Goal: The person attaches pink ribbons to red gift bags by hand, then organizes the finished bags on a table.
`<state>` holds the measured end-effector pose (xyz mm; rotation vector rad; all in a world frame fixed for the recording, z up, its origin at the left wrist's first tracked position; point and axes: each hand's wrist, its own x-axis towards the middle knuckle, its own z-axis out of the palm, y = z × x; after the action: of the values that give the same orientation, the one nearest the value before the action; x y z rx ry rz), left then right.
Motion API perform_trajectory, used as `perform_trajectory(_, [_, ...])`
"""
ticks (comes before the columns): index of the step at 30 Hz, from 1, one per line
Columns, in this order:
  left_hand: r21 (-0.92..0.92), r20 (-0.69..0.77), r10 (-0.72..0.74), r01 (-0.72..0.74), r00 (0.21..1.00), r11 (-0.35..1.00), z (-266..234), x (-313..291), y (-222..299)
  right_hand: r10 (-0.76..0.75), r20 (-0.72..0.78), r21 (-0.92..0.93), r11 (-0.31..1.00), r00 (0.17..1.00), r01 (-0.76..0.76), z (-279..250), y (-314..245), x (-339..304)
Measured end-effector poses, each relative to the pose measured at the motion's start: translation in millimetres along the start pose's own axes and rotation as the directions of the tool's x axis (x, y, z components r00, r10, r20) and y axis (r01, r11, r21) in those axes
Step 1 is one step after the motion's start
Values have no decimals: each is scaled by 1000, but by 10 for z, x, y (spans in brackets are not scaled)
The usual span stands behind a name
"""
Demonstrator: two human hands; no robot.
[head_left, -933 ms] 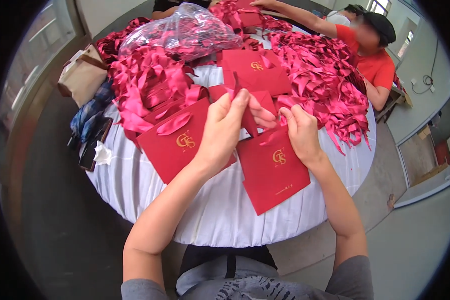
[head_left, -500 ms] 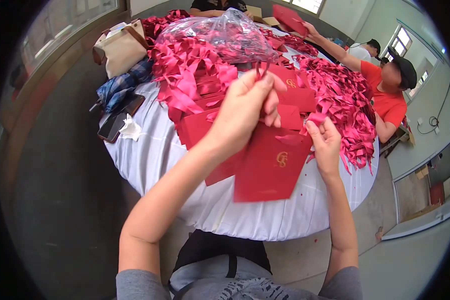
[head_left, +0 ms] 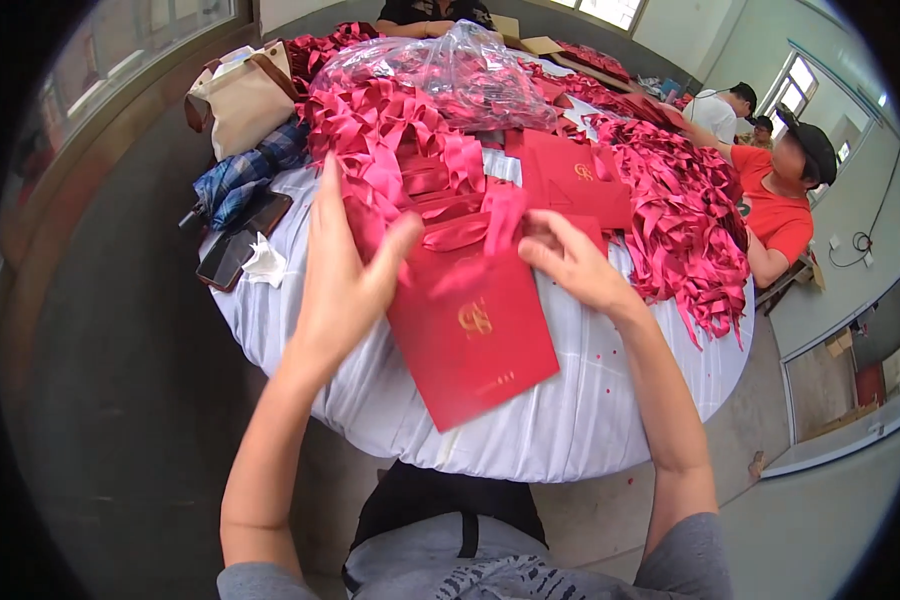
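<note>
In the middle of the table a flat red paper bag (head_left: pixel 485 345) with gold print and pink ribbon handles (head_left: pixel 460 235) lies tilted on top of other red bags. My left hand (head_left: pixel 348 275) is at its upper left edge, fingers stretched and thumb apart, with nothing seen in it. At the upper right corner of the bag, my right hand (head_left: pixel 580 265) has bent fingers, the thumb apart from them. Nothing shows between them; I cannot tell whether the fingertips touch the bag. Another red bag (head_left: pixel 560 175) lies just beyond this hand.
Piles of pink ribbon (head_left: pixel 685 220) cover the right and far left, beside a clear plastic bag (head_left: pixel 450 75). A cream handbag (head_left: pixel 240 95), a blue umbrella (head_left: pixel 250 175), a phone (head_left: pixel 225 258) and a tissue (head_left: pixel 264 262) lie left. A co-worker in a red shirt (head_left: pixel 785 210) sits right.
The red bag has moved left and down onto the stack. My left hand has let go of the ribbon, moved left and opened; my right hand has moved left and let go of its ribbon.
</note>
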<state>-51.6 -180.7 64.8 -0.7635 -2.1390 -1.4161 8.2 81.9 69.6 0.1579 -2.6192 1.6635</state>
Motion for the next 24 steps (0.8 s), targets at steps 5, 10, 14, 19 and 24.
perform_trajectory(5, [128, 274, -45, 10, 961, 992, -108, -558, 121, -3, 88, -173, 985, 996, 19, 81, 102, -136])
perform_trajectory(10, [67, 333, -123, 106, 935, 992, 22, -552, 118, -38, 8, -36, 999, 999, 39, 197, 182, -152])
perform_trajectory(14, [216, 263, 16, -75, 965, 973, 114, -337, 37, -127, -157, -242, 966, 979, 86, 294, 68, -90])
perform_trajectory(19, [406, 148, 151, -200, 977, 892, 105, 88, -55, -335, -307, -320, 918, 891, 235, 311, 40, 324])
perform_trajectory(24, [503, 162, 64, -138, 985, 853, 186, -10, -156, -257, -228, -326, 929, 939, 175, 339, 257, 399])
